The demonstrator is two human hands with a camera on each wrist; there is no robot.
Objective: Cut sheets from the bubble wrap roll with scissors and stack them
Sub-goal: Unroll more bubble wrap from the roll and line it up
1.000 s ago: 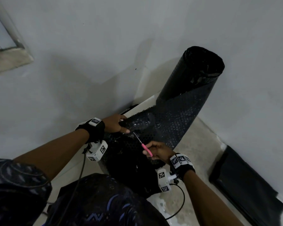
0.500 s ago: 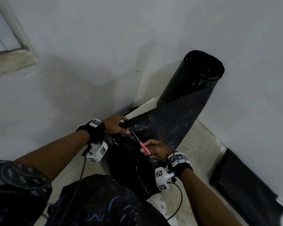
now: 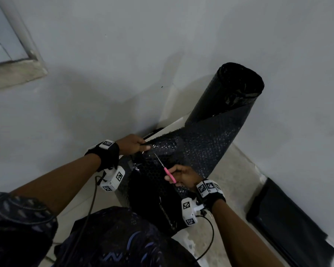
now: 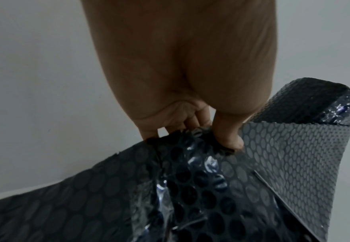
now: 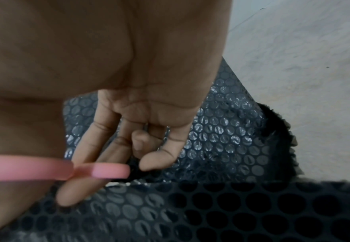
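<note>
Knees in dark patterned cloth [image 3: 112, 237] fill the bottom of the head view, and a loose length of black bubble wrap [image 3: 152, 189] drapes down in front of them at lower centre. The right hand [image 3: 183, 175], just right of centre, holds pink-handled scissors [image 3: 165, 168]; in the right wrist view two fingers [image 5: 99, 147] pass through a pink loop [image 5: 107, 170] while the other two curl toward the palm, and the thumb side is out of focus. The thin blades point up and left across the wrap toward the left hand [image 3: 131, 145]. Whether the blades are parted cannot be told. The left hand, a little above and left of the scissors, pinches a bunched fold of the wrap, thumb [image 4: 227, 134] on one side and fingers on the other in the left wrist view. Both wrists wear black bands with white marker blocks [image 3: 113, 178]. Beyond the hands the sheet runs up and right to the bubble wrap roll [image 3: 233, 97], standing tilted in the corner of the grey walls at upper right. At the lower right edge a flat dark pile [image 3: 289, 224] lies on the pale floor [image 3: 233, 170] against the wall.
</note>
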